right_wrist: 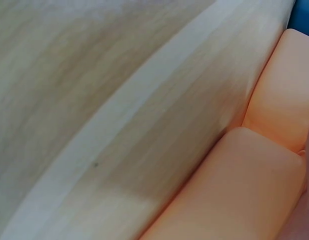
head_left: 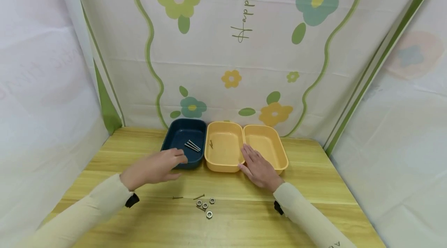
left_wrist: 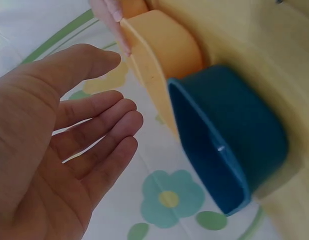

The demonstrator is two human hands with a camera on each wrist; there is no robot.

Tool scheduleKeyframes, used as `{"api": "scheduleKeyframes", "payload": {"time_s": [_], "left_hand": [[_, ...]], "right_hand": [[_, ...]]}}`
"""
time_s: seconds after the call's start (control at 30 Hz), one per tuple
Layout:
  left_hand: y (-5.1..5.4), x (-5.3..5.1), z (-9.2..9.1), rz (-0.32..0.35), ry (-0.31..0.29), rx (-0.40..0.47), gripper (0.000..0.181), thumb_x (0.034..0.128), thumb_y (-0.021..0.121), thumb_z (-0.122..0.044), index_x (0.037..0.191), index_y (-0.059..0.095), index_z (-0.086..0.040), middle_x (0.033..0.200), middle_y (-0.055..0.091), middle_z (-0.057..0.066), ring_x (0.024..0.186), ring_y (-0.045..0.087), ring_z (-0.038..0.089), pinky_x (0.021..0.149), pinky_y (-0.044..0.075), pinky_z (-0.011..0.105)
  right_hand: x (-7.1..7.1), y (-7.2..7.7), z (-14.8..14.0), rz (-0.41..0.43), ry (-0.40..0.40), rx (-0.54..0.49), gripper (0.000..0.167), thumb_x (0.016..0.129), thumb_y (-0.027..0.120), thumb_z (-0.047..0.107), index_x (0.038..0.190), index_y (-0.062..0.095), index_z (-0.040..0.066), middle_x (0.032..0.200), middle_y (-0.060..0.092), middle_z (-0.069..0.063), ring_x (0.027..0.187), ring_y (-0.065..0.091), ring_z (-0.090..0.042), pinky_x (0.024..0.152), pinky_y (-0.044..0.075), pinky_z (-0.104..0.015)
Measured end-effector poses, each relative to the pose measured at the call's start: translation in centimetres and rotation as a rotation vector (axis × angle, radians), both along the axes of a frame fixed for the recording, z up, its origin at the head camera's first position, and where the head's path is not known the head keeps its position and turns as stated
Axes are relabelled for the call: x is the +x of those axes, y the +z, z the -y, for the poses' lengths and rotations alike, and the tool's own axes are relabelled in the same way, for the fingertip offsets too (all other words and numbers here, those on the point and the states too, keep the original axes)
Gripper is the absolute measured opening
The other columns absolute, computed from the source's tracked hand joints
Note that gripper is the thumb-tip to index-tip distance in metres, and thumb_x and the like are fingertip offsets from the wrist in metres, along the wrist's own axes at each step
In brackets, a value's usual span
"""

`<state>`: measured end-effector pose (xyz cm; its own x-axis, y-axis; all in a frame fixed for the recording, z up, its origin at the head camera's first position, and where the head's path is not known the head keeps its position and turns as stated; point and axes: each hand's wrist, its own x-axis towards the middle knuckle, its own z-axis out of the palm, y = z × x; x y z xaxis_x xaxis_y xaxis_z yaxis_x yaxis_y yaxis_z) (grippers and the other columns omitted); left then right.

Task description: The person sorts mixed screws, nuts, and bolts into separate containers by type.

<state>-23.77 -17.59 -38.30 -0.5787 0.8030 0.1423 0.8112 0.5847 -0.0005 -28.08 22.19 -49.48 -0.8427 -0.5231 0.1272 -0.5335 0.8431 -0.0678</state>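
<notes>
head view: right hand [head_left: 258, 168], straight-fingered, on 2 yellow bins [head_left: 225, 156]; left wrist alone: palm of left hand [left_wrist: 42, 157], relaxed, empty.

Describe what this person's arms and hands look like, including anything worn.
The left hand and right hand are ungloved. Cream long sleeves cover both arms. A black item shows at each cuff, its exact form unclear. The right sleeve bears a small dark marking.

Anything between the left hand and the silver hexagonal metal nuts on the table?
Nothing tall visible. Between the left hand and the silver hexagonal metal nuts, it's mostly bare wood-grain table. One thin metal screw lies flat on the nuts' far side, another to their left; likely no obstruction.
</notes>
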Motion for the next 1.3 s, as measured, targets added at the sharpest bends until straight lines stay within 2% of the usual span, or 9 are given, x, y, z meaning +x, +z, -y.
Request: {"api": "scheduleKeyframes", "payload": {"time_s": [0.13, 0.33, 0.47, 0.63, 0.77, 0.97, 1.1, 1.3], "left_hand": [[-1.7, 1.0, 0.9, 0.067, 0.020, 0.004, 0.028, 0.0918, 0.082, -0.020, 0.115, 0.073, -0.007, 0.107, 0.069, 0.004, 0.095, 0.067, 0.017, 0.079, 0.061, 0.031], [-5.4, 2.1, 1.7, 0.145, 0.010, 0.034, 0.027, 0.0888, 0.084, -0.017, 0.111, 0.072, -0.007, 0.106, 0.069, 0.004, 0.093, 0.066, 0.016, 0.077, 0.060, 0.031], [-7.3, 2.2, 2.0, 0.152, -0.007, 0.081, 0.024, 0.0853, 0.084, -0.014, 0.106, 0.073, -0.007, 0.103, 0.070, 0.003, 0.090, 0.067, 0.014, 0.076, 0.061, 0.031], [-8.8, 2.1, 2.0, 0.210, -0.004, 0.118, 0.019, 0.0843, 0.084, -0.012, 0.097, 0.071, -0.010, 0.094, 0.066, -0.002, 0.083, 0.059, 0.004, 0.072, 0.057, 0.025], [-9.6, 2.0, 1.8, 0.273, 0.011, 0.139, 0.014, 0.0868, 0.082, -0.010, 0.093, 0.069, -0.013, 0.090, 0.064, -0.005, 0.080, 0.054, 0.000, 0.069, 0.054, 0.022], [-10.5, 1.9, 1.4, 0.321, 0.026, 0.164, 0.014, 0.0912, 0.079, -0.006, 0.088, 0.068, -0.015, 0.085, 0.061, -0.008, 0.076, 0.047, -0.003, 0.066, 0.048, 0.018], [-10.7, 1.6, 1.2, 0.355, 0.032, 0.165, 0.014, 0.0920, 0.077, -0.004, 0.088, 0.071, -0.016, 0.084, 0.063, -0.010, 0.075, 0.049, -0.004, 0.067, 0.049, 0.018], [-10.6, 1.4, 0.7, 0.362, 0.021, 0.149, 0.020, 0.0888, 0.075, -0.001, 0.082, 0.067, -0.018, 0.078, 0.058, -0.013, 0.070, 0.046, -0.003, 0.064, 0.046, 0.017]], "right_hand": [[0.0, 0.2, 0.0, -0.005, -0.004, -0.003, 0.074, 0.114, 0.033, 0.049, 0.167, 0.019, 0.000, 0.176, 0.017, -0.018, 0.164, 0.022, -0.034, 0.131, 0.026, -0.052], [0.1, 0.2, -0.1, 0.000, -0.006, 0.001, 0.073, 0.115, 0.032, 0.049, 0.167, 0.018, -0.001, 0.176, 0.016, -0.019, 0.164, 0.021, -0.034, 0.131, 0.026, -0.052], [0.1, 0.1, -0.1, -0.017, -0.003, 0.000, 0.073, 0.115, 0.034, 0.047, 0.166, 0.022, -0.003, 0.176, 0.018, -0.020, 0.164, 0.022, -0.034, 0.130, 0.028, -0.053], [0.2, 0.0, -0.1, -0.008, -0.006, 0.004, 0.073, 0.115, 0.033, 0.048, 0.166, 0.020, -0.002, 0.176, 0.017, -0.020, 0.164, 0.021, -0.034, 0.131, 0.026, -0.052], [0.2, -0.1, -0.1, -0.002, -0.010, 0.001, 0.073, 0.115, 0.033, 0.048, 0.167, 0.019, -0.002, 0.176, 0.016, -0.019, 0.164, 0.020, -0.034, 0.131, 0.026, -0.052], [0.1, -0.1, 0.0, -0.013, -0.010, 0.002, 0.073, 0.114, 0.034, 0.048, 0.166, 0.021, -0.002, 0.176, 0.017, -0.019, 0.164, 0.020, -0.033, 0.131, 0.027, -0.052], [0.1, -0.1, 0.1, -0.017, -0.008, 0.003, 0.073, 0.114, 0.034, 0.048, 0.166, 0.022, -0.002, 0.176, 0.018, -0.018, 0.164, 0.021, -0.033, 0.131, 0.027, -0.051], [0.1, -0.1, 0.0, -0.008, -0.011, 0.004, 0.073, 0.114, 0.034, 0.047, 0.166, 0.021, -0.002, 0.176, 0.016, -0.018, 0.164, 0.020, -0.033, 0.131, 0.026, -0.051]]}}
